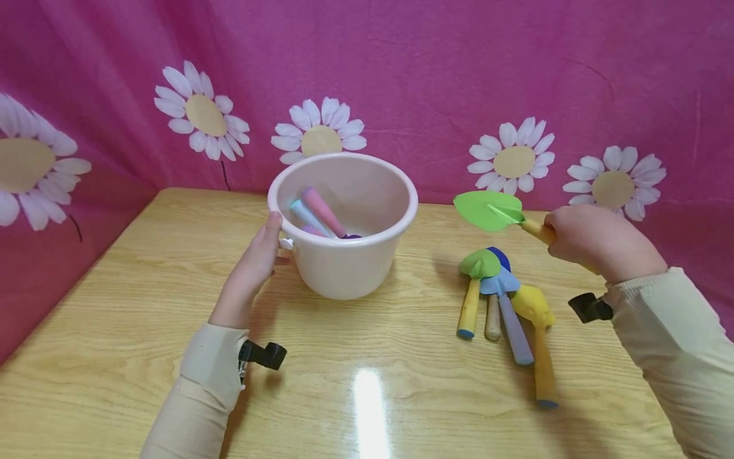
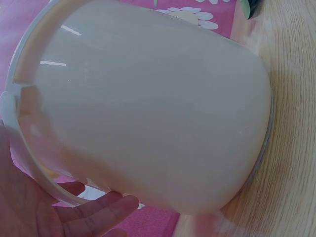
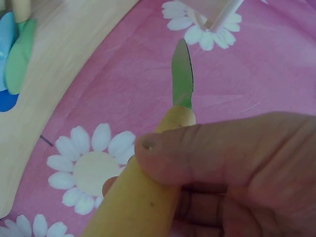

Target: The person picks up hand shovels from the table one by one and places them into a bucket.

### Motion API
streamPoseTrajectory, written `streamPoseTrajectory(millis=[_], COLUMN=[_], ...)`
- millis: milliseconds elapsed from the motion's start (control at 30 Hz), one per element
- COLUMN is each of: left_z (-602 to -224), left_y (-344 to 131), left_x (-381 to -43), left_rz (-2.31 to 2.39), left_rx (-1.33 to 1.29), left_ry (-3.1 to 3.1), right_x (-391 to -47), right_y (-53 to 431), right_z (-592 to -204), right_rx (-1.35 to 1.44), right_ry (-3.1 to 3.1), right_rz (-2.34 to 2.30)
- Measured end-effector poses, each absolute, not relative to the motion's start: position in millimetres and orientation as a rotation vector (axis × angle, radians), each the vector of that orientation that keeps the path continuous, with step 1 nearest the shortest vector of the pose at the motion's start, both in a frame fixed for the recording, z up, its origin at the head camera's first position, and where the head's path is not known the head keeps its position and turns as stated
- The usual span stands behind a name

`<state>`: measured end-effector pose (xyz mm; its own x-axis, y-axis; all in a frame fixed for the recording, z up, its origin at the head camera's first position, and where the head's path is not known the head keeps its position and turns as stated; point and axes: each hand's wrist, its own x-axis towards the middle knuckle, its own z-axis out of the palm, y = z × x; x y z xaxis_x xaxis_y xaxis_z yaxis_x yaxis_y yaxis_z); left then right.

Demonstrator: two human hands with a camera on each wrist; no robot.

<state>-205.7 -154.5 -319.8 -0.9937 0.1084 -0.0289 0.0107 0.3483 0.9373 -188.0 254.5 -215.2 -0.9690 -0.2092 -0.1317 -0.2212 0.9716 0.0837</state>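
A pale pink bucket [image 1: 350, 271] stands upright on the wooden table. My left hand [image 1: 252, 264] grips the left side of its rim, thumb on the rim and fingers along the outer wall; the left wrist view shows these fingers [image 2: 106, 212] by the wall. Inside the bucket lie several tools, among them a pink handle [image 1: 323, 210] and a light blue handle [image 1: 312, 217]. Held in the air at right is a green-bladed trowel [image 1: 487, 210]; my right hand [image 1: 599, 239] holds its yellow handle [image 3: 143, 197], thumb pressed along it.
Below the raised trowel, several hand tools lie overlapping on the table: a green-headed one [image 1: 480, 262] with a yellow handle, a light blue one [image 1: 501, 280] and a yellow one [image 1: 533, 306]. A pink cloth [image 1: 413, 83] with daisies hangs behind the table [image 1: 321, 382].
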Motion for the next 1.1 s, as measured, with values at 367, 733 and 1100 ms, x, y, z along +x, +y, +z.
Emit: streamPoseTrajectory(millis=[367,733,1100], left_z=[-321.4,-321.3,-322.3], left_y=[-153.8,-153.8,-153.1], left_x=[-204.5,-205.0,-204.9], left_rz=[1.725,1.725,1.730], left_rx=[0.126,0.104,0.099], left_ry=[2.508,2.518,2.518], right_x=[-191.6,-198.2,-202.6], right_y=[228.8,205.4,166.3], right_z=[-202.1,-186.7,-174.3], right_rx=[-0.439,-0.473,-0.632], right_ry=[3.042,3.025,3.064], right_rz=[0.208,0.260,0.382])
